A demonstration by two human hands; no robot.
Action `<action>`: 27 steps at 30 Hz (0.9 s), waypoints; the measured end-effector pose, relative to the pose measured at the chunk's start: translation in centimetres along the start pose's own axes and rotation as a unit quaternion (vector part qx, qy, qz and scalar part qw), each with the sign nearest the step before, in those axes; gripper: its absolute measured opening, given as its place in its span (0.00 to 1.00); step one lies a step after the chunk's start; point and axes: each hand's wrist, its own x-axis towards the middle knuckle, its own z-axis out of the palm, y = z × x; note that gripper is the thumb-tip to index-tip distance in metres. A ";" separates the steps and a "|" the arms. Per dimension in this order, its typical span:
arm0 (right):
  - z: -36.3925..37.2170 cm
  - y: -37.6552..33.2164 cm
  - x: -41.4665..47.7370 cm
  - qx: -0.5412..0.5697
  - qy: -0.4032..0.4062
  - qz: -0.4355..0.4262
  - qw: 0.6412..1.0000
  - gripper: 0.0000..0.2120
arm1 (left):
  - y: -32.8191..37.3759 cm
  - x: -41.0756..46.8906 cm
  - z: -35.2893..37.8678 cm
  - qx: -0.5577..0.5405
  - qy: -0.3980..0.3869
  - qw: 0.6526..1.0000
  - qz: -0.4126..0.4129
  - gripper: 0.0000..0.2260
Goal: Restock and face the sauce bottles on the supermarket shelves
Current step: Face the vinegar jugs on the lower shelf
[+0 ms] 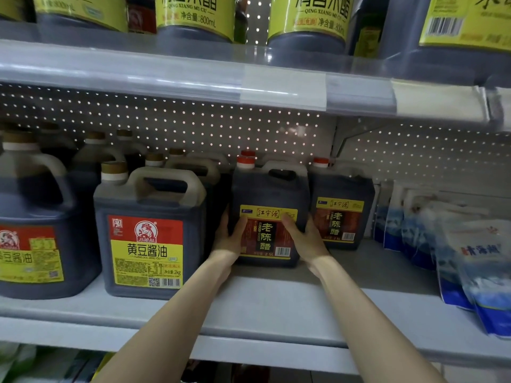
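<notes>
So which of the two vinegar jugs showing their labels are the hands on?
The left vinegar jug, beside the soy sauce jug: left hand and right hand grip its sides. The other jug stands untouched to its right, further back.

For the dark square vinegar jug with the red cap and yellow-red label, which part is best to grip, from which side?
Probably the moulded top handle of the dark vinegar jug, from the front: the jug stands upright, the handle's opening faces outward, and neighbouring jugs crowd the flanks the left hand and right hand hold.
</notes>
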 end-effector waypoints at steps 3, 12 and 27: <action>0.0 0.0 0.1 0.001 -0.001 -0.002 1.000 0.36 | 0.0 0.1 0.0 -0.001 -0.001 1.000 0.002 0.26; 0.1 0.2 0.3 -0.001 0.000 -0.001 1.000 0.37 | 0.2 0.0 -0.2 0.019 -0.010 1.000 -0.001 0.26; -0.4 -0.7 -3.8 -0.038 0.024 0.029 0.999 0.36 | 2.2 -4.9 -1.6 0.037 -0.020 0.999 -0.018 0.25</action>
